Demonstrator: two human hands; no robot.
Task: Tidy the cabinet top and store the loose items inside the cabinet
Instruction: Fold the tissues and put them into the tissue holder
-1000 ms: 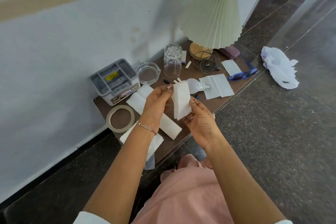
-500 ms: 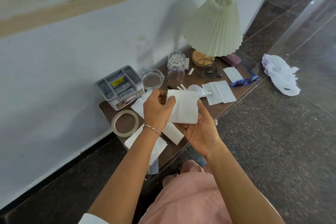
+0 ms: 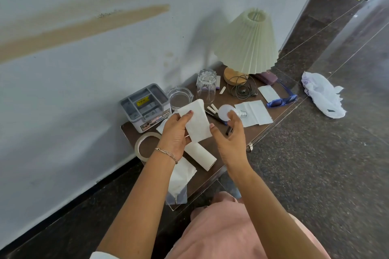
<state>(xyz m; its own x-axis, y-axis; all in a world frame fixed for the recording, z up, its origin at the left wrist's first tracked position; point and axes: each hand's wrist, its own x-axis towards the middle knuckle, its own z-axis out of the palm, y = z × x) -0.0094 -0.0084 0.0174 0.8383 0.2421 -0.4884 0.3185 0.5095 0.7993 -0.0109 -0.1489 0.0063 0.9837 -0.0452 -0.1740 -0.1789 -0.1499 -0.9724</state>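
Observation:
My left hand (image 3: 175,132) pinches a folded white tissue (image 3: 196,121) above the brown cabinet top (image 3: 212,147), thumb on its front face. My right hand (image 3: 230,134) is just right of the tissue, palm facing it, fingers relaxed and apart, holding nothing. Behind its fingers lies a white light bulb (image 3: 226,111). More white tissues lie on the top: one (image 3: 254,112) at the right, one (image 3: 182,172) near the front edge, and a paper roll (image 3: 203,155) below my hands.
A grey organiser box (image 3: 145,107), a tape ring (image 3: 145,145), a glass ashtray (image 3: 180,98), an upturned glass (image 3: 206,86), a lamp (image 3: 246,44) with coiled cord, blue glasses (image 3: 281,101), pens and chalk pieces crowd the top. A white plastic bag (image 3: 322,94) lies on the dark floor.
My right hand has let go of the tissue and moved right, fingers opening. My left hand keeps the tissue, now held upright. The camera tilted up slightly.

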